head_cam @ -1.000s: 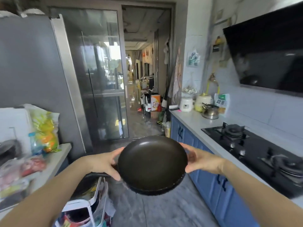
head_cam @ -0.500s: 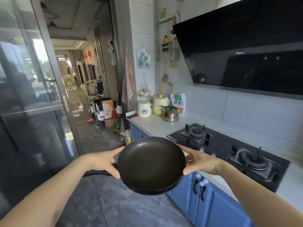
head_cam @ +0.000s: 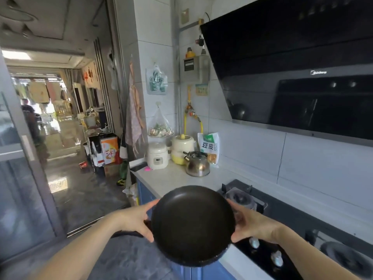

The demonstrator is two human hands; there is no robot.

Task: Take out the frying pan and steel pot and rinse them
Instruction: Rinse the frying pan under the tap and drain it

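Note:
A dark round frying pan is held up in front of me, its inside facing me and its black handle pointing left behind my left wrist. My left hand grips the pan's left rim, thumb and fingers curled around the edge. My right hand grips the right rim the same way. The pan hangs over the front edge of the white counter, beside the black gas hob. No steel pot is in view.
A steel kettle, two small cookers and a food bag stand at the counter's far end. A black range hood hangs above the hob. Blue cabinets lie below; a doorway and hallway open at left.
My view has swung to the right, from the fridge and glass door toward the counter and hob. Both hands keep the same grip on the pan.

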